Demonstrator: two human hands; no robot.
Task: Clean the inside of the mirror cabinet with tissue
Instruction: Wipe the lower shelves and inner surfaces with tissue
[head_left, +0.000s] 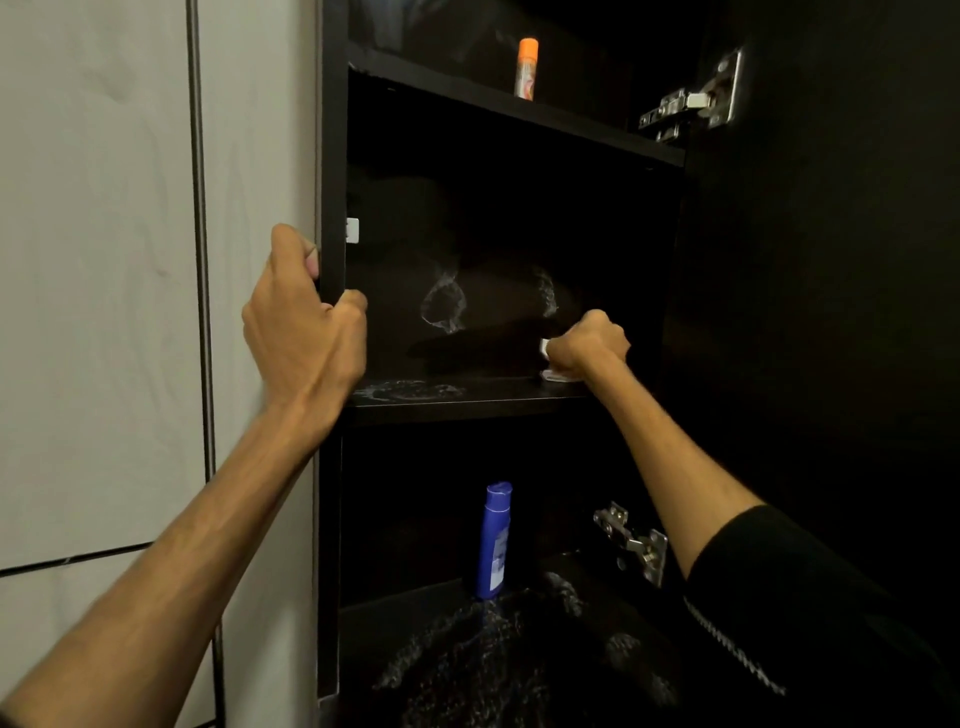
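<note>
The black mirror cabinet (332, 156) stands open in front of me, its door (831, 260) swung out to the right. My left hand (301, 322) grips the cabinet's left side panel at middle-shelf height. My right hand (589, 345) is deep inside the middle compartment, fingers curled round a white tissue (558, 375) pressed down on the middle shelf (467, 400) near its right end. White smear marks show on the back wall (441, 306) and on the shelf's left part (410, 389).
An orange-capped tube (526, 67) stands on the top shelf. A blue bottle (493, 540) stands on the wet, streaked bottom shelf (493, 649). Metal hinges (691, 98) (634, 540) sit on the right side. A pale tiled wall (104, 260) lies to the left.
</note>
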